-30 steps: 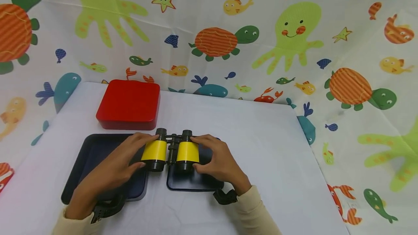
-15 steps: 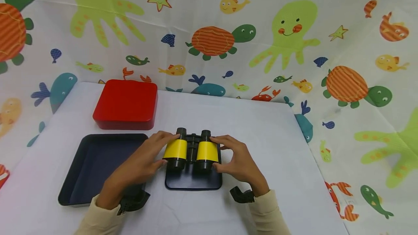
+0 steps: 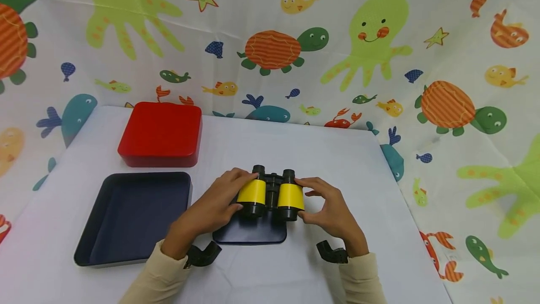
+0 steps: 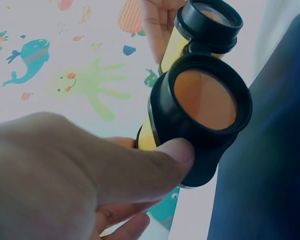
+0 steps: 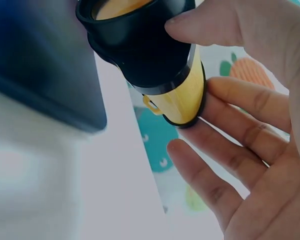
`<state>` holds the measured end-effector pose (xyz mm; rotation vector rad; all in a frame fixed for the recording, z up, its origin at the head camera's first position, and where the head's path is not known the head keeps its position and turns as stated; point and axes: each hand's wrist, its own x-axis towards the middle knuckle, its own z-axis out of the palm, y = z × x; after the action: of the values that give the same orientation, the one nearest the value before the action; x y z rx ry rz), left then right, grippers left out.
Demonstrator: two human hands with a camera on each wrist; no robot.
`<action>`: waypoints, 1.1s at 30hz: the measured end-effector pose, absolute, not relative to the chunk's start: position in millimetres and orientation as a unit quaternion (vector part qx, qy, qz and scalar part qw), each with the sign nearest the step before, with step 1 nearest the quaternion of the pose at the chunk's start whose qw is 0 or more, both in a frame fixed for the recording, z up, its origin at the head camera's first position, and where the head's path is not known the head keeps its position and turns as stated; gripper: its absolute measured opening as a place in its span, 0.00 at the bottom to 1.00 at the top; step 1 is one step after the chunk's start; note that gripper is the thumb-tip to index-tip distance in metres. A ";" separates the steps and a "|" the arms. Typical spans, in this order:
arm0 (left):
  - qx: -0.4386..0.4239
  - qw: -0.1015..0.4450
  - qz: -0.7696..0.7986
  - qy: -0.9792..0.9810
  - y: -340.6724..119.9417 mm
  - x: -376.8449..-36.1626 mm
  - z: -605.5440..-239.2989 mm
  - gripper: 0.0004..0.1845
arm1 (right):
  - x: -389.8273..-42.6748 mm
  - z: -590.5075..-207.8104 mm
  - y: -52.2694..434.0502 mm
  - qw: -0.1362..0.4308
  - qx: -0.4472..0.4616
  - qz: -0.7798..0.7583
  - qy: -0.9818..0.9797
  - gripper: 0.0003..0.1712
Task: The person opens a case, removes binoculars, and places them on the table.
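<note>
Spreading out under everything is the white table [image 3: 329,163], backed by a sea-creature curtain [image 3: 379,36], and I work down from there. Largest on it is the dark blue tray [image 3: 97,233] at my left, open side up, with the red box [image 3: 160,133] just behind it. Smaller is the dark blue lid [image 3: 249,233] lying flat near the middle, apart from the tray. Above the far part of that lid I hold the yellow and black binoculars [image 3: 272,196], one barrel to each hand. My left hand [image 3: 211,208] has its thumb curled against the big lens end of the left barrel and its fingers wrapped over the yellow band; the left wrist view shows the thumb [image 4: 140,165] pressed on the black rim. My right hand [image 3: 331,210] pinches the right barrel between thumb and forefinger, while its other fingers [image 5: 225,175] hang spread and loose beneath. The barrels' long axis runs away from me, wide lenses toward my chest, eyepieces pointing at the curtain. Both hands sit level on either side, neither nearer than the other. I cannot tell whether the binoculars touch the lid or hover just over it.
</note>
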<state>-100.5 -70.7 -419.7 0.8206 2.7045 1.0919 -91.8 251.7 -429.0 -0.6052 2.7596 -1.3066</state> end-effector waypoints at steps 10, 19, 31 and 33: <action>0.290 0.058 0.358 0.885 -34.6 -110.5 -422.7 0.42 | -91.0 -433.8 287.7 0.023 -0.167 -0.416 0.894 0.47; 0.323 0.070 0.361 0.872 -1.3 -121.2 -432.9 0.39 | -86.1 -436.7 323.7 0.024 -0.153 -0.407 0.900 0.47; 0.350 0.101 0.330 0.871 40.8 -129.3 -448.1 0.40 | -77.5 -448.6 363.3 0.040 -0.119 -0.394 0.911 0.45; 0.350 0.099 0.326 0.872 46.1 -129.8 -449.4 0.40 | -77.7 -449.2 368.0 0.044 -0.117 -0.395 0.910 0.45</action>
<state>-129.8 46.1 -449.4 1.0363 2.5799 0.9646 -77.7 368.0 -449.2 -0.3574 2.7824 -1.2070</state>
